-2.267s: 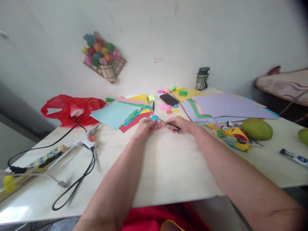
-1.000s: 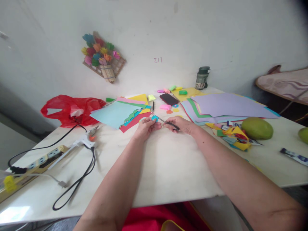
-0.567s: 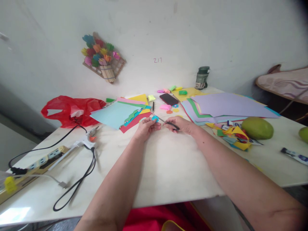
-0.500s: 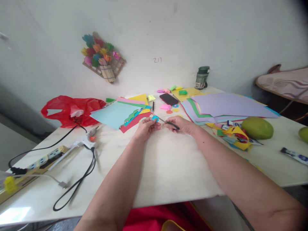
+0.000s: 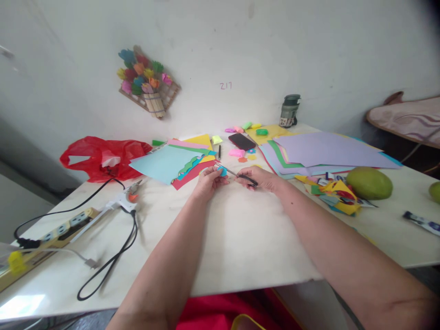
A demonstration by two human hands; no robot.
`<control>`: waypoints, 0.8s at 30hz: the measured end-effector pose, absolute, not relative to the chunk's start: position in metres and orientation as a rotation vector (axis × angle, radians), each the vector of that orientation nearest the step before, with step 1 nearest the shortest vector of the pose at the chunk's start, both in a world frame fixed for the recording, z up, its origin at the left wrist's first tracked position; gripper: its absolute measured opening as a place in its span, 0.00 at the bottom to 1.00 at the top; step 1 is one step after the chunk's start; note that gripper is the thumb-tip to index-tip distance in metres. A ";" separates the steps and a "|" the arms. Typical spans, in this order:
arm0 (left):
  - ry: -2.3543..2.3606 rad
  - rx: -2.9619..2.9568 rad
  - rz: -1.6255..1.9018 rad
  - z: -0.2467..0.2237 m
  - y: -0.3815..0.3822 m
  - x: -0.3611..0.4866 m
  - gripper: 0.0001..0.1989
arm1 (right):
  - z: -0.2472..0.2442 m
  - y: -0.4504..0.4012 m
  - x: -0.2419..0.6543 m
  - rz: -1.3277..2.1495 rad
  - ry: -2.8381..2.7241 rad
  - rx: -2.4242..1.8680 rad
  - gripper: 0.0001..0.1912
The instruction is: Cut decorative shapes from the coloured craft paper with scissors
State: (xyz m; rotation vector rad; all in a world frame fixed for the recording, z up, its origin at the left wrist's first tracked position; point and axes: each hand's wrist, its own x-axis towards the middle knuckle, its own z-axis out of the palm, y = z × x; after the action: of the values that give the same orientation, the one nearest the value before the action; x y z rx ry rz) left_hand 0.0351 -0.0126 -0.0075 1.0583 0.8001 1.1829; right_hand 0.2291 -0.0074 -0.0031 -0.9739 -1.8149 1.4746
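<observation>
Over table [image 5: 250, 238], left hand [image 5: 208, 182] pinching one blue piece [image 5: 223, 171], right hand [image 5: 259, 177] closed round one pair scissors [image 5: 248, 179].

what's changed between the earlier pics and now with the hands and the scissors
Only a little: the small blue piece seems to have turned slightly in the left hand, against the scissors. Nothing was taken hold of or let go. The right hand still grips the scissors; the phone and red bag stayed put.

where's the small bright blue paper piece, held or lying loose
Held: the left hand pinches the bright blue paper piece, thumb against its edge.
</observation>
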 end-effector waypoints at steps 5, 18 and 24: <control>0.800 1.077 1.182 -0.009 -0.012 0.034 0.10 | -0.002 -0.008 0.229 1.463 -1.830 -0.987 0.06; 0.777 1.094 1.182 -0.011 -0.011 0.033 0.10 | 0.003 -0.012 0.228 1.522 -1.801 -0.986 0.07; 0.765 1.098 1.186 -0.011 -0.011 0.034 0.10 | 0.002 -0.011 0.228 1.536 -1.782 -0.987 0.07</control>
State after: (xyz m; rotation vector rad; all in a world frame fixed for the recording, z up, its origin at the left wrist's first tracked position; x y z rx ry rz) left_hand 0.0337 -0.0113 -0.0107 1.0975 0.7648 1.1860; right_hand 0.2281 -0.0109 0.0018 -0.9871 -1.7820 1.5361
